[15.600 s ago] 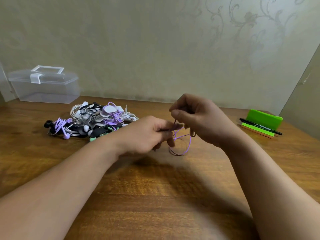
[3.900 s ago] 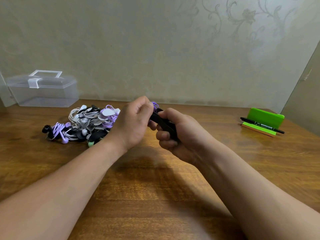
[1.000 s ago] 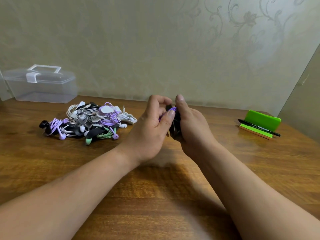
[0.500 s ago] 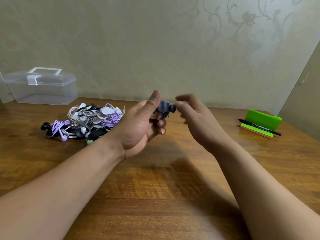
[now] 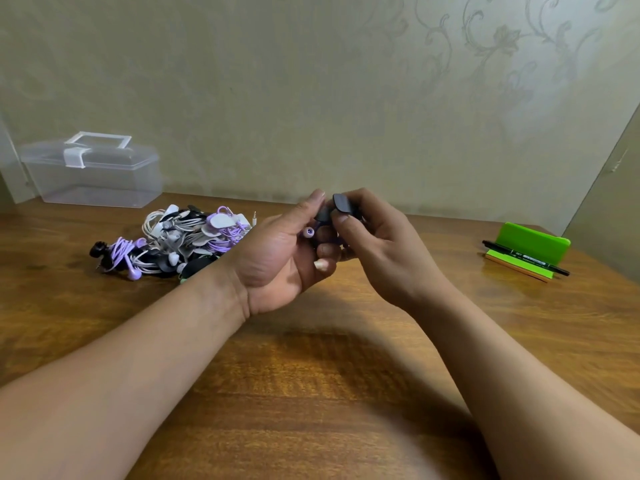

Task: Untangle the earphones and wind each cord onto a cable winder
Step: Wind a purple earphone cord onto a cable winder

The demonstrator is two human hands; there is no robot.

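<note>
Both hands meet above the middle of the wooden table [image 5: 311, 393]. My left hand [image 5: 277, 258], palm up, curls its fingers round a black cable winder [image 5: 337, 205] wound with a purple earphone cord; a purple earbud [image 5: 308, 232] shows between thumb and fingers. My right hand [image 5: 384, 251] pinches the winder's upper black flap with thumb and forefinger. Most of the cord is hidden inside the two hands. A pile of earphones and winders [image 5: 173, 239], purple, white, grey and black, lies on the table to the left.
A clear plastic box [image 5: 91, 171] with a white latch and handle stands at the back left against the wall. At the right edge lies a green pad [image 5: 530, 244] with a black pen [image 5: 524, 258] across it.
My right hand, which had drawn away from the winder half a second ago, has come back and taken hold of its black flap. My left hand has kept hold of it throughout.
</note>
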